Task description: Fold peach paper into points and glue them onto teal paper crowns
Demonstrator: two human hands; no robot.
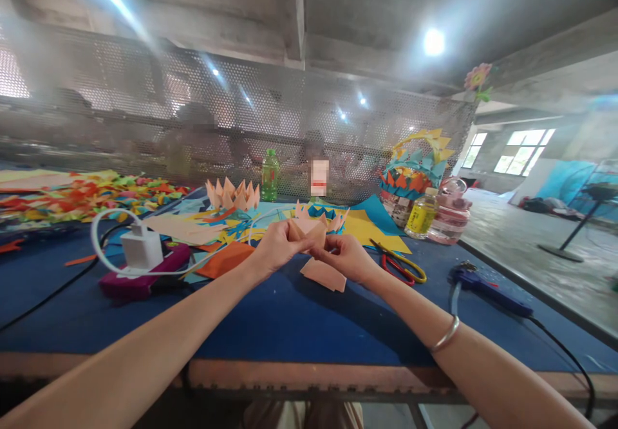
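Observation:
My left hand point(279, 247) and my right hand point(346, 256) meet over the middle of the blue table, both pinching a folded piece of peach paper point(308, 230). Below my right hand lies a small stack of peach paper pieces point(324, 276). Just behind my fingers stands a pointed peach and blue paper ring point(337, 221), partly hidden by the piece I hold. Farther left is a spiky peach paper crown shape point(232, 195). To the right of my right hand rest scissors point(398, 263) with red and yellow handles.
A purple power strip point(145, 274) with a white charger point(141, 247) and cable sits left. A glue gun point(487, 290) lies right. Bottles, including a yellow-labelled one point(421, 214), and a paper basket point(410, 178) stand back right. Colourful paper scraps point(91, 197) heap up at the back left.

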